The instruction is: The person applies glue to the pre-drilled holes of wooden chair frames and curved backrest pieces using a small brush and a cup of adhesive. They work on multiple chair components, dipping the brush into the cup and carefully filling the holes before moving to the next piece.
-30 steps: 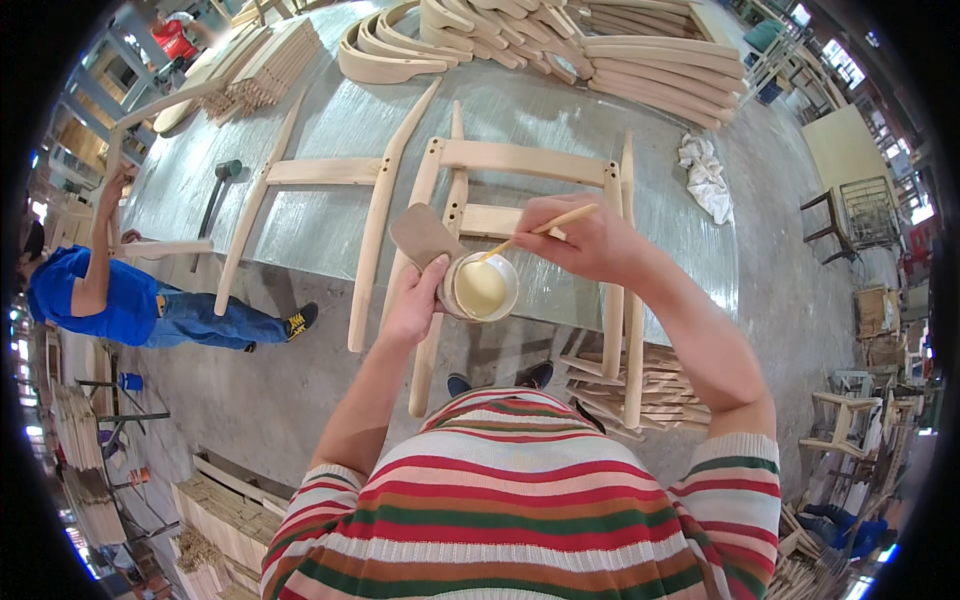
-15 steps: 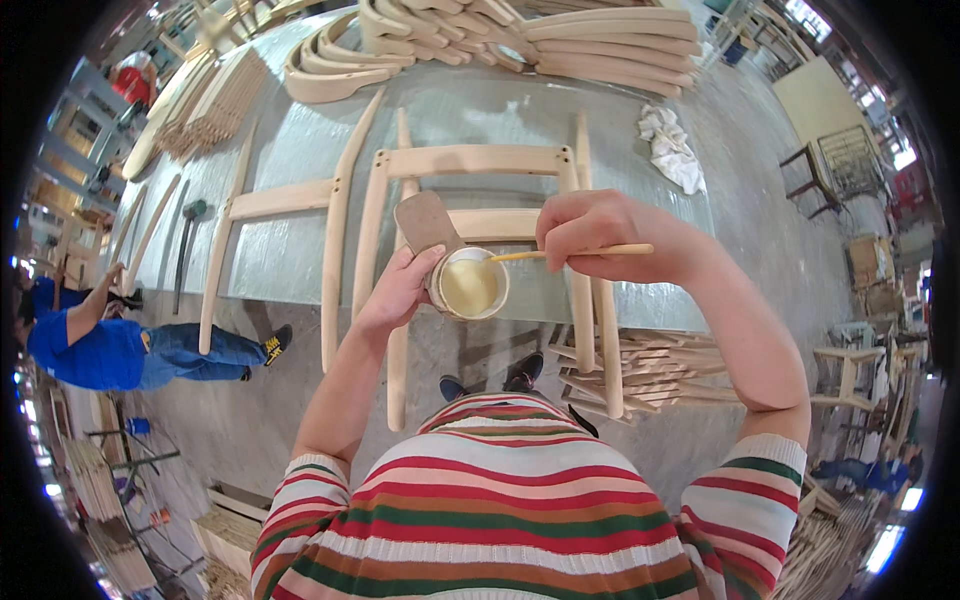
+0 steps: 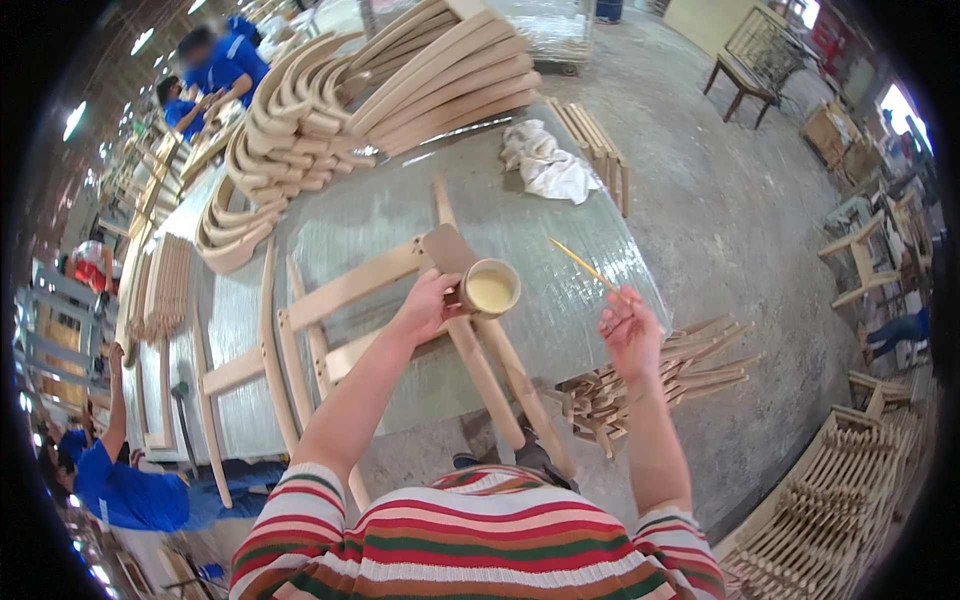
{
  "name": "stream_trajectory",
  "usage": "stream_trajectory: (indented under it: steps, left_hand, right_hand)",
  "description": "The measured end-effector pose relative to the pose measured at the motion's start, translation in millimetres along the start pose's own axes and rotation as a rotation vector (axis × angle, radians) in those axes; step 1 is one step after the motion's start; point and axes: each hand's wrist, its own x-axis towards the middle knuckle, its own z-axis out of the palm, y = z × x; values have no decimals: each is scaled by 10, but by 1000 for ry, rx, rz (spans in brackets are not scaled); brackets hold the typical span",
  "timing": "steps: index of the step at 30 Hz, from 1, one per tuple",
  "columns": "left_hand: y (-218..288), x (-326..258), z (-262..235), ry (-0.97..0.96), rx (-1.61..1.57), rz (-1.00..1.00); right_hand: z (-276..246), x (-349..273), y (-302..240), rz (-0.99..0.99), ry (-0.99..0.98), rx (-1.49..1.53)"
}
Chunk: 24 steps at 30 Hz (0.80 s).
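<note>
My left hand (image 3: 428, 305) is closed around a small round cup (image 3: 517, 278) of pale yellow liquid (image 3: 489, 291). A flat brown rounded piece (image 3: 447, 246) sticks out beside the cup, next to my left fingers; whether I grip it too is unclear. Off to the right, my right hand (image 3: 632, 332) pinches a thin yellow stick (image 3: 580, 262), its tip pointing up and left, apart from the cup. Under my left arm, a wooden chair frame (image 3: 352, 285) lies on the table, its legs reaching past the near edge. The cup partly covers that frame.
A second wooden frame (image 3: 232, 372) lies to the left, near a dark mallet (image 3: 180, 410). Curved wooden parts (image 3: 440, 85) are piled at the back, with a white cloth (image 3: 548, 165) beside them. Wooden pieces (image 3: 665, 375) stack by the table's right corner. A person in blue (image 3: 125, 488) stands left.
The stick has come out of the cup, and my right hand has moved right and down with it. My view has swung right. The cup remains in my left hand.
</note>
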Motion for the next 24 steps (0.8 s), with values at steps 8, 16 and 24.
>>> stream_trajectory:
  steps: [8, 16, 24]
  left_hand:
    - [35, 1942, 1074, -46, 202, 13]
    - [140, 2268, 1095, 277, 1436, 464]
    - [189, 243, -596, 687, 1276, 642]
  right_hand:
    - [-820, 359, 168, -62, 317, 278]
    - [-596, 843, 155, -45, 297, 160]
    - [-247, 932, 508, 141, 230, 71]
